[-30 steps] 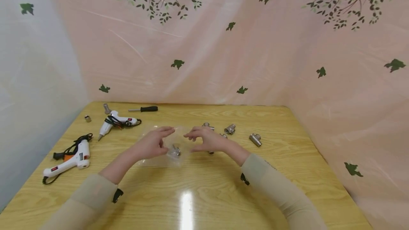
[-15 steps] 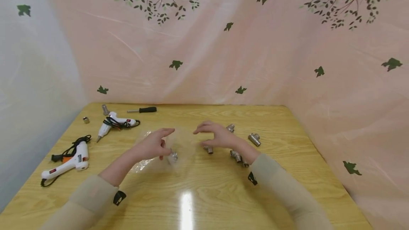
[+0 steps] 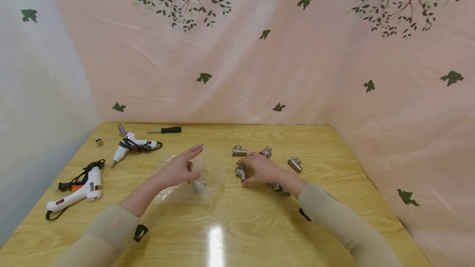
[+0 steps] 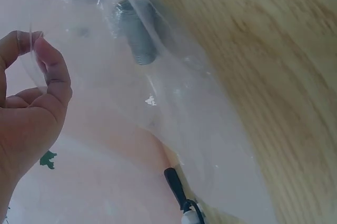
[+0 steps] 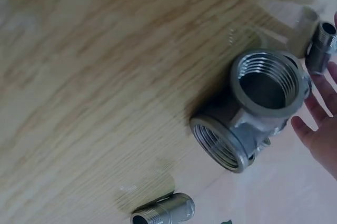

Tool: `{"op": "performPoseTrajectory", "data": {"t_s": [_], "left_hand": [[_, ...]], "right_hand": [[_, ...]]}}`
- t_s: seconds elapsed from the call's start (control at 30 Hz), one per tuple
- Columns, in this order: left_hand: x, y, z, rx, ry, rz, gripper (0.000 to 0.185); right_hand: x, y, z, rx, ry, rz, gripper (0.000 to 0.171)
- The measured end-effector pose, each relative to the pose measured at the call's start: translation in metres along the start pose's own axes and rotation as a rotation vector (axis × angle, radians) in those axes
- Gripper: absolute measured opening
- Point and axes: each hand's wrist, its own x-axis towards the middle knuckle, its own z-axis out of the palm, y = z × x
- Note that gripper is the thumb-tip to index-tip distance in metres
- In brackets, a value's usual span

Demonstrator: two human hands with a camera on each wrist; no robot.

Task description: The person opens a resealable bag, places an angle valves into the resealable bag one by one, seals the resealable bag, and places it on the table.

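Note:
My left hand (image 3: pixel 182 168) holds up a clear plastic bag (image 3: pixel 174 188) just above the wooden table (image 3: pixel 237 226). In the left wrist view the thumb and forefinger of that hand (image 4: pixel 32 42) pinch the bag's film (image 4: pixel 174 92). A threaded metal nipple (image 4: pixel 138 37) lies inside the bag. My right hand (image 3: pixel 248 173) reaches down over a metal tee fitting (image 3: pixel 240 171). The right wrist view shows the tee (image 5: pixel 253 108) lying on the wood, with my fingers (image 5: pixel 316 119) close beside it and not clearly closed round it.
More metal fittings (image 3: pixel 238 150) (image 3: pixel 265 151) (image 3: pixel 295 164) lie around the right hand, and one (image 3: pixel 276 186) lies under the wrist. Two white glue guns (image 3: pixel 78 186) (image 3: pixel 131 143), a black-handled screwdriver (image 3: pixel 165 130) and small metal pieces (image 3: pixel 98 142) lie at the left. Pink sheeting walls the table.
My right hand has left the bag's mouth, moved right and come down onto the tee fitting. The left hand still holds the bag, now alone.

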Motion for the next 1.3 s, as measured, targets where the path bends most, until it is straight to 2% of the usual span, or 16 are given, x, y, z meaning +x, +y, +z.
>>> {"op": "performPoseTrajectory", "data": {"t_s": [0.27, 0.4, 0.5, 0.7, 1.0, 1.1, 1.3], "left_hand": [[0.005, -0.010, 0.002, -0.034, -0.019, 0.003, 0.082], [0.005, -0.013, 0.002, -0.021, -0.019, 0.004, 0.084], [0.005, -0.013, 0.001, -0.006, -0.021, 0.002, 0.084], [0.006, -0.012, 0.000, -0.012, -0.038, 0.001, 0.083], [0.007, -0.013, -0.002, -0.008, -0.033, -0.008, 0.084], [0.006, -0.012, -0.002, -0.017, -0.038, -0.008, 0.084], [0.004, -0.010, -0.002, -0.023, -0.043, -0.017, 0.084]], "right_hand": [[-0.001, -0.001, 0.006, -0.044, 0.005, 0.021, 0.059], [-0.001, -0.001, 0.004, -0.061, 0.019, -0.009, 0.056], [-0.001, -0.003, 0.000, -0.031, 0.027, -0.030, 0.055], [0.000, -0.014, -0.016, 0.081, 0.064, -0.010, 0.056], [0.012, -0.051, -0.036, 0.107, 0.210, -0.164, 0.058], [0.020, -0.063, -0.035, 0.104, 0.188, -0.206, 0.059], [0.041, -0.072, -0.017, 0.101, 0.079, -0.227, 0.058]]}}
